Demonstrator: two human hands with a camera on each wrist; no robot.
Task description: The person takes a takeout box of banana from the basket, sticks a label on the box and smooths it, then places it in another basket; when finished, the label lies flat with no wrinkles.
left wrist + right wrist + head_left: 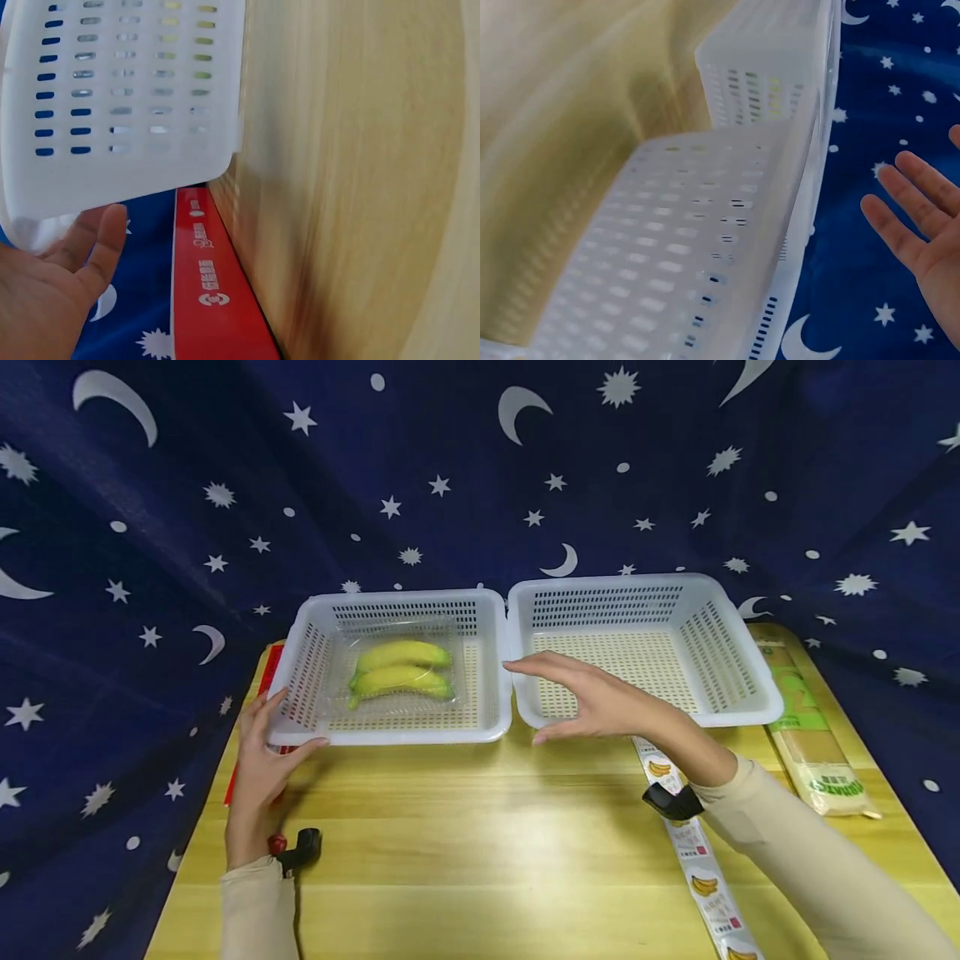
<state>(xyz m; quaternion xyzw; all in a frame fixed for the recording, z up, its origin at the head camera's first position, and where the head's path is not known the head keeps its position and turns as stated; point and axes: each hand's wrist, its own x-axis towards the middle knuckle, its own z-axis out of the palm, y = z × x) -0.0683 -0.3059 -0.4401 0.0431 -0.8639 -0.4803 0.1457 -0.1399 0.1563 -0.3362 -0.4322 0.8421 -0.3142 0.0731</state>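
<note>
In the head view, the left white basket point(420, 737) holds a clear plastic clamshell point(337, 672) with two yellow-green bananas point(402, 680) in it. My left hand point(262, 760) is at this basket's near left corner, its thumb by the front rim and its fingers along the left side. The left wrist view shows relaxed fingers point(109, 244) right at the basket's rim point(82, 202). Over the near left part of the right white basket point(738, 714) my right hand point(600, 697) hovers, thumb and fingers spread with nothing between them. The right wrist view shows its fingers point(922, 195) extended.
A strip of banana-picture labels point(705, 885) runs under my right forearm toward the front edge. At the right lies a flat bag with green print point(817, 747). Beyond the left basket is a red printed packet point(214, 292). A starry blue cloth point(450, 468) hangs behind the wooden table point(480, 852).
</note>
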